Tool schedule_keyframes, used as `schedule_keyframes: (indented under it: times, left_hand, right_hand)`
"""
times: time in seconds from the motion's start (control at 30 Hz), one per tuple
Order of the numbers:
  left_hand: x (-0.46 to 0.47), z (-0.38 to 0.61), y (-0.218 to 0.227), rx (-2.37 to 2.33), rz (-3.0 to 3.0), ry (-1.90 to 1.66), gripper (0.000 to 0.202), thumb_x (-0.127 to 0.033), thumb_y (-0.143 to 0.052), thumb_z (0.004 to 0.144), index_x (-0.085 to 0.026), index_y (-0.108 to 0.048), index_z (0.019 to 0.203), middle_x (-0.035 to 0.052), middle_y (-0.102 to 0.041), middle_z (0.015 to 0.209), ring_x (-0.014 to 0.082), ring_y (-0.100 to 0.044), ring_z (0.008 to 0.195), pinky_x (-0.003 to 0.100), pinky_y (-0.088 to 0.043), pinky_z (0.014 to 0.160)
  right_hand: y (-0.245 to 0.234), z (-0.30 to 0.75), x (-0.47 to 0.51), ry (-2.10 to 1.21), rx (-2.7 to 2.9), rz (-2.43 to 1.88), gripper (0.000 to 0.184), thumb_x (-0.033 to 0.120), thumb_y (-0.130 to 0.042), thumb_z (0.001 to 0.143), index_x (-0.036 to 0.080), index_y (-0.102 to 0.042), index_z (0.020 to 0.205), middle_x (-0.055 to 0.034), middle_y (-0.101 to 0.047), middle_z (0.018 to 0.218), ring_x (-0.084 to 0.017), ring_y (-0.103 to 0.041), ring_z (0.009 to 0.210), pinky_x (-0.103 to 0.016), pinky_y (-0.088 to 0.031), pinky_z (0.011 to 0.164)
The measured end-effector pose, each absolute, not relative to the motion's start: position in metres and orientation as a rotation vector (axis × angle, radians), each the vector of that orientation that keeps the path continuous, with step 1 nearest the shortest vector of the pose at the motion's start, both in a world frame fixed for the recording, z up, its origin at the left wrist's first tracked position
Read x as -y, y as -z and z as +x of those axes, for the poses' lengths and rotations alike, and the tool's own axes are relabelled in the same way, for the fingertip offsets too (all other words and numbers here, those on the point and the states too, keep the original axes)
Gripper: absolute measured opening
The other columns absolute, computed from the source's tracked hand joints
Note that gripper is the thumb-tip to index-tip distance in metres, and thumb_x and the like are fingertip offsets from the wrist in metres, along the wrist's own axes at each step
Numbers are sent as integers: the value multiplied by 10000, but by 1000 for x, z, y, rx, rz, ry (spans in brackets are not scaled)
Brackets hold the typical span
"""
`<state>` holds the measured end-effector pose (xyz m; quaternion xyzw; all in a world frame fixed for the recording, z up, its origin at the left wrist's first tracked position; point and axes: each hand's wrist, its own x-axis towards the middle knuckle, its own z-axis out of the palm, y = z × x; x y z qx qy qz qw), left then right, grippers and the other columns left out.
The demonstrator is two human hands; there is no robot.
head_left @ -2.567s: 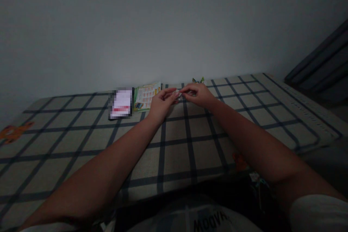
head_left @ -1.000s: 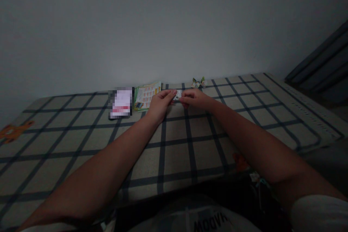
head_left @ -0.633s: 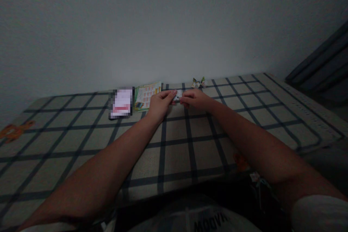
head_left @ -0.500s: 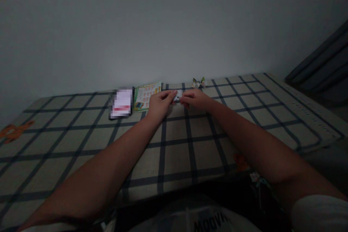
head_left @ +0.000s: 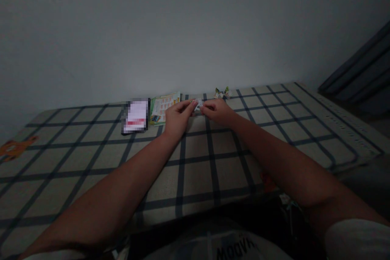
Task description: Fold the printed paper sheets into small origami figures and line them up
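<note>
Between my two hands is a small piece of folded paper [head_left: 198, 104], pale with fine printed lines and a dark mark. My left hand [head_left: 179, 114] pinches its left side between thumb and fingers. On the right side, the fingertips of my right hand [head_left: 217, 111] are closed on it. Both hands are held above the checked cloth, and my fingers cover part of the paper. Just behind my right hand sits a small folded paper piece [head_left: 223, 93] with green and white parts and pointed tips. A printed leaflet [head_left: 161, 107], green and white, lies left of my left hand.
A phone or tablet [head_left: 135, 115] with a lit, blurred screen lies left of the leaflet. The checked cloth [head_left: 198, 174] covers the table up to a plain wall [head_left: 195, 28]. Dark curtain-like fabric [head_left: 362, 69] hangs at the right.
The paper between my hands has tilted and lifted slightly, and my fingers have shifted a little on it. The other things lie where they were.
</note>
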<state>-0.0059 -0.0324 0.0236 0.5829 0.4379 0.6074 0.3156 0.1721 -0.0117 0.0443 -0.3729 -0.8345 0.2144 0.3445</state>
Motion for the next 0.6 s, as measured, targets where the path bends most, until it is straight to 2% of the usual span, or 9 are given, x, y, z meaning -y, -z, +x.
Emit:
schedule_keyframes:
  times: [0.13, 0.3, 0.4, 0.6]
  left_hand:
    - [26, -5, -20, -1023, 1357, -1548, 305, -418, -837, 715, -182, -788, 902, 41, -746, 827, 138, -644, 675, 272, -548, 632]
    - [25, -8, -20, -1064, 1430, -1554, 272, -410, -826, 731, -173, -771, 851, 20, -724, 756, 112, -620, 598, 237, -523, 575]
    - [27, -7, -21, -1093, 1465, -1542, 274, -411, -818, 736, -165, -756, 841, 19, -719, 739, 110, -616, 580, 228, -510, 552]
    - [30, -2, -21, -996, 1421, -1456, 295, -444, -810, 747, -173, -756, 851, 36, -739, 812, 129, -651, 656, 245, -545, 593]
  right_hand:
    - [-42, 176, 8, -712, 2152, -930, 316, 378, -489, 913, 171, -577, 691, 24, -514, 598, -116, -469, 588, -264, -317, 593]
    - [-37, 177, 6, -899, 2138, -892, 361, 462, -492, 922, 179, -540, 703, 23, -538, 605, -114, -501, 576, -253, -357, 589]
    - [-38, 177, 7, -824, 2168, -925, 369, 437, -498, 934, 177, -530, 675, 30, -514, 578, -107, -470, 563, -254, -327, 576]
    - [-44, 178, 9, -623, 2139, -956, 392, 375, -501, 951, 177, -511, 613, 35, -460, 554, -102, -415, 562, -267, -280, 573]
